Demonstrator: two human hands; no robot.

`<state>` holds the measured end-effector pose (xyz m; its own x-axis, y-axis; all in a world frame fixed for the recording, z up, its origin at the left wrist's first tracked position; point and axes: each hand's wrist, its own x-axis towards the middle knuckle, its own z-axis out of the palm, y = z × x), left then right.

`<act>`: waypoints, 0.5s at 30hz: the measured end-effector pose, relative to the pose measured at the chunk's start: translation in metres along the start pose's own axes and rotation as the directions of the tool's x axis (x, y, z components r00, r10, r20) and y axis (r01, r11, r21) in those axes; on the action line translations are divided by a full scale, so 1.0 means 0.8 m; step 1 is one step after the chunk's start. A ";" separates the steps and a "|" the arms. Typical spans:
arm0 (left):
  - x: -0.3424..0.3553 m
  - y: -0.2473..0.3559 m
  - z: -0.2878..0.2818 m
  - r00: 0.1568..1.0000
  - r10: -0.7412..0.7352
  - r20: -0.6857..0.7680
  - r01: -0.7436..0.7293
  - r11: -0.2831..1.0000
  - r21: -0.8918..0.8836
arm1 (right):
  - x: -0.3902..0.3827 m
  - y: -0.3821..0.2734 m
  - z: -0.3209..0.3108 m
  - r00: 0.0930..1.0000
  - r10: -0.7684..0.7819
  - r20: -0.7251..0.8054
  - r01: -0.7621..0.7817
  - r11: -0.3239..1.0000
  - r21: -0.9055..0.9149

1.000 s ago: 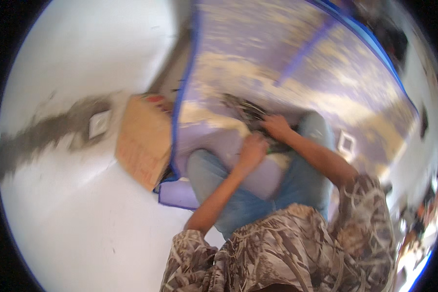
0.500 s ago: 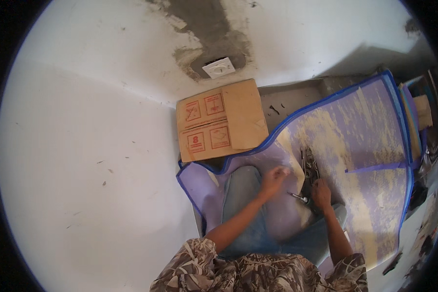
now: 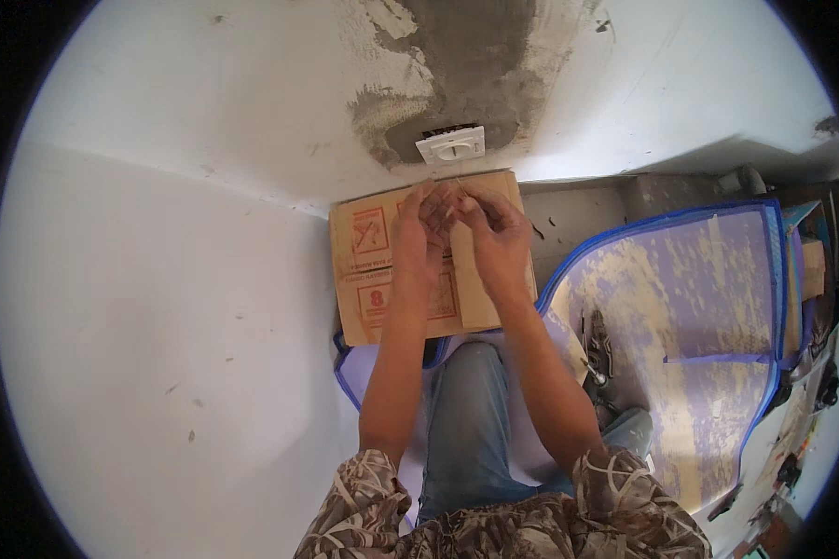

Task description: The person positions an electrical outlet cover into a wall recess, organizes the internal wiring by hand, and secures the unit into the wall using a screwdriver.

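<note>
My left hand (image 3: pixel 421 233) and my right hand (image 3: pixel 497 233) are raised close together over the cardboard box (image 3: pixel 401 321), just below a white wall dial plate (image 3: pixel 453 145). The left fingers are curled, cupped toward the right hand. The right thumb and fingertips are pinched together beside them. Whatever small thing they hold is too small to make out. The plate sits tilted in a grey-plastered patch, with a dark gap along its top edge. On the mat by my right knee lie dark hand tools (image 3: pixel 598 347), one with a bright metal shaft.
A worn purple and cream mat (image 3: pixel 718 270) with blue edging spreads on the right, partly under my jeans. White walls (image 3: pixel 158 279) meet at the left. Dark scraps lie on the grey floor (image 3: pixel 578 212) beside the box. Blurred clutter (image 3: pixel 816 373) stands at the far right.
Both hands have moved up from the lap and the tools to the front of the wall plate. My right hand has let go of the tools, which stay on the mat.
</note>
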<state>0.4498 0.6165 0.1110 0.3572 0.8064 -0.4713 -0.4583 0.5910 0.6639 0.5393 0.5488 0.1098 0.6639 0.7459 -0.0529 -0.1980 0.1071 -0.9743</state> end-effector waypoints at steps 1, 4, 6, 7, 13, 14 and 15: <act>0.009 0.009 0.003 1.000 -0.028 0.003 0.028 1.000 0.005 | 0.006 0.002 0.013 1.000 0.002 -0.018 -0.001 1.000 0.020; 0.033 0.022 -0.005 0.998 -0.065 0.025 0.065 0.998 -0.013 | 0.018 0.014 0.045 0.999 0.018 -0.051 -0.015 0.997 0.071; 0.044 0.024 -0.011 0.995 -0.083 0.059 0.085 0.996 -0.031 | 0.024 0.021 0.054 0.997 0.033 -0.064 -0.028 0.996 0.082; 0.047 0.025 -0.011 0.992 -0.094 0.082 0.097 0.995 -0.036 | 0.027 0.019 0.056 0.997 0.027 -0.067 -0.023 0.997 0.067; 0.057 0.025 -0.003 0.976 -0.159 0.151 0.170 0.984 -0.062 | 0.027 0.023 0.065 0.996 -0.055 -0.070 0.057 0.998 0.014; 0.057 0.027 -0.004 0.973 -0.162 0.167 0.173 0.983 -0.056 | 0.026 0.024 0.068 0.996 -0.045 -0.079 0.046 0.999 0.010; 0.058 0.029 -0.004 0.972 -0.156 0.177 0.169 0.984 -0.056 | 0.025 0.024 0.070 0.996 -0.036 -0.087 0.036 0.999 0.005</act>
<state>0.4531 0.6673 0.1025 0.5628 0.6875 -0.4589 -0.4365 0.7187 0.5412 0.5085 0.6024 0.1022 0.7310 0.6814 -0.0371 -0.1776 0.1375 -0.9745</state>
